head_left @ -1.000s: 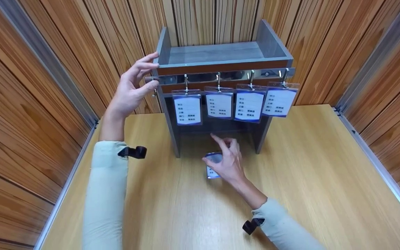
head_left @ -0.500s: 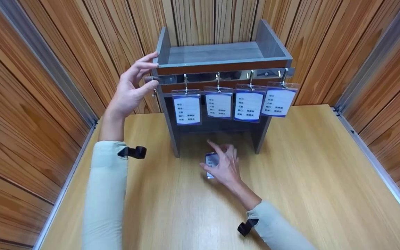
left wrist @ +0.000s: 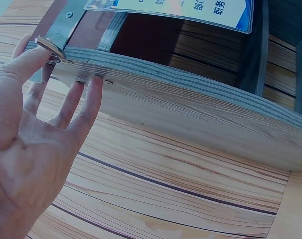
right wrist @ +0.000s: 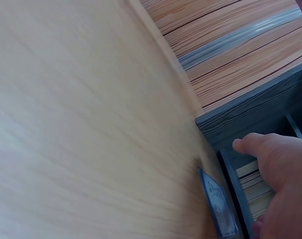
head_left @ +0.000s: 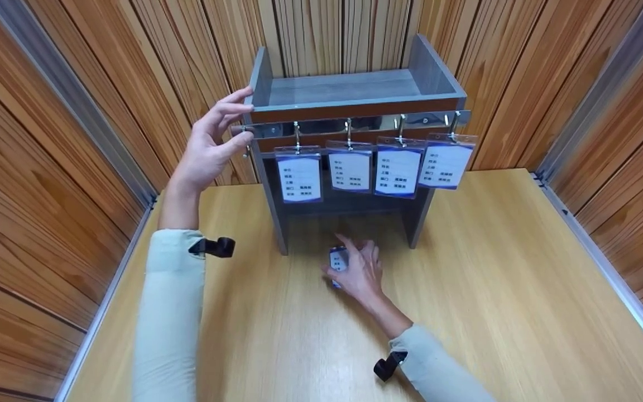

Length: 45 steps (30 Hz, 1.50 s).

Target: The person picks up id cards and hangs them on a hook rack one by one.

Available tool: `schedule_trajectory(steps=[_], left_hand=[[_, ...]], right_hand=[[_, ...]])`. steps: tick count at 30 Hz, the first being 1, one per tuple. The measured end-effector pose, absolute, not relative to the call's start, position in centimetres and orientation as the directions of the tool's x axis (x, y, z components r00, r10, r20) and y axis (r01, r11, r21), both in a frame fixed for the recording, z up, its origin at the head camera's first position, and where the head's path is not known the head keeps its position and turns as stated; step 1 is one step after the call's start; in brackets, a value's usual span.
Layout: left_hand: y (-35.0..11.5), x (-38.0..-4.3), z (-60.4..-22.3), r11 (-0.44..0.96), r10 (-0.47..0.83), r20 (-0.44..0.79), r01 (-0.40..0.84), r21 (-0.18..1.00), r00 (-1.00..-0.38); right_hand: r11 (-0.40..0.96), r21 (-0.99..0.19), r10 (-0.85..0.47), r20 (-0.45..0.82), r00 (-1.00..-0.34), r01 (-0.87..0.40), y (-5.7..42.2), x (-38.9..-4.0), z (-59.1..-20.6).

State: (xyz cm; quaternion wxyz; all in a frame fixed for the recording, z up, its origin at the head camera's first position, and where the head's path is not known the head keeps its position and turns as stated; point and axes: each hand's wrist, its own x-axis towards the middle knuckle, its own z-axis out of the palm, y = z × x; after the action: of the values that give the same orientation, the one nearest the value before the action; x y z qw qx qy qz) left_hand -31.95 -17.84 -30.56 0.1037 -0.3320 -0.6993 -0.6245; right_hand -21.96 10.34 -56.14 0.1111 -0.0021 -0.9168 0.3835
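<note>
My left hand [head_left: 207, 139] rests on the left side of a grey wooden rack [head_left: 349, 89]. In the left wrist view its straight fingers touch the rack's outer side panel [left wrist: 190, 109], and the thumb lies by a metal hook [left wrist: 51, 49]. A badge in a clear holder [head_left: 338, 257] with a blue-and-white card lies on the table before the rack. Over it hovers my right hand [head_left: 360, 271], thumb and index finger spread apart; its palm hides part of the badge. Whether the fingertips touch the badge cannot be told. The right wrist view shows the badge [right wrist: 219, 204] beside that hand.
Several similar badges [head_left: 301, 177] hang from hooks on the metal strip [head_left: 321, 125] across the rack's front. Wood-panelled walls [head_left: 53, 167] stand on the sides and behind the rack. The tabletop [head_left: 277, 335] is light wood.
My right hand has shifted slightly left and toward me, over the badge on the table. My left hand keeps its place on the rack.
</note>
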Motion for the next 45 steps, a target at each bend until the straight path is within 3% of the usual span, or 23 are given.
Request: schedule_trajectory(steps=[14,32,45], left_hand=[[-17.7,-32.0,-30.5,-0.014,0.343,0.568,0.6,0.8,-0.748],[-17.7,-31.9,-30.5,0.005,0.336,0.557,0.593,0.805,-0.76],[-17.9,-31.9,-30.7,-0.017,0.34,0.574,0.605,0.796,-0.745]], right_hand=[[0.723,-0.69,0.087,0.131,-0.987,-0.028,10.5,-21.8,-57.3],[0.761,-0.649,0.106,0.163,-0.981,-0.025,10.4,-22.0,-57.9],[0.696,-0.718,0.108,0.097,-0.989,0.005,11.0,-23.3,-58.9]])
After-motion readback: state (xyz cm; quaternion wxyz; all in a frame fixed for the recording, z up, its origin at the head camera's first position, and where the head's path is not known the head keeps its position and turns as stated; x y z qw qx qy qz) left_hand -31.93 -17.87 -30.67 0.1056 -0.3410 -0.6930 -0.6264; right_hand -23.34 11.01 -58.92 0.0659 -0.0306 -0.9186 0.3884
